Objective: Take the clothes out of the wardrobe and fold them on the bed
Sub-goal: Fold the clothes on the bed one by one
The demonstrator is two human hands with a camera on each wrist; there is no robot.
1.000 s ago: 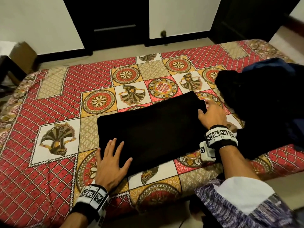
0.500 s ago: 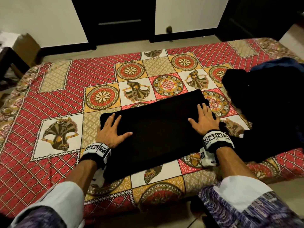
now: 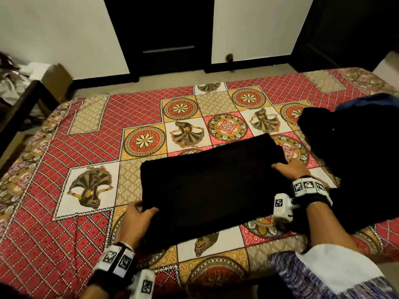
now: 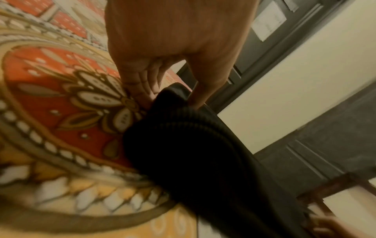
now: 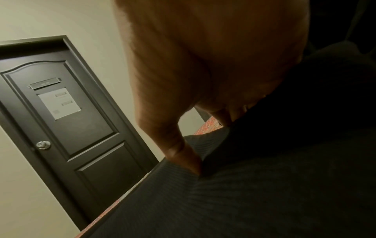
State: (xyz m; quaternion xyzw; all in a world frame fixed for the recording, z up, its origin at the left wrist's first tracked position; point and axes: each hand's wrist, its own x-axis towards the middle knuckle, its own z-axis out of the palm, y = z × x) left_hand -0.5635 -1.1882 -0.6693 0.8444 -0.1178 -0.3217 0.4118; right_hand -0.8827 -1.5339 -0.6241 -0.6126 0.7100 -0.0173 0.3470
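Observation:
A folded black ribbed garment (image 3: 211, 186) lies as a rectangle on the patterned bed (image 3: 90, 160). My left hand (image 3: 140, 214) grips its near left corner, thumb on top and fingers underneath; the left wrist view shows the hand (image 4: 162, 96) pinching the black cloth (image 4: 193, 153) over the sheet. My right hand (image 3: 289, 168) holds the right edge, fingers tucked under the fabric. In the right wrist view the thumb (image 5: 183, 154) presses on the ribbed cloth (image 5: 254, 193) and the fingers are hidden beneath.
A pile of dark clothes (image 3: 354, 160) with a blue piece (image 3: 371, 100) lies on the bed's right side. Dark doors (image 3: 164, 33) and white walls stand beyond the bed. A cardboard box (image 3: 56, 80) and dark furniture (image 3: 19, 113) sit at the left.
Both hands left the top of the garment, where they lay flat, and moved to its edges. The left hand now grips the near left corner, the right the right edge.

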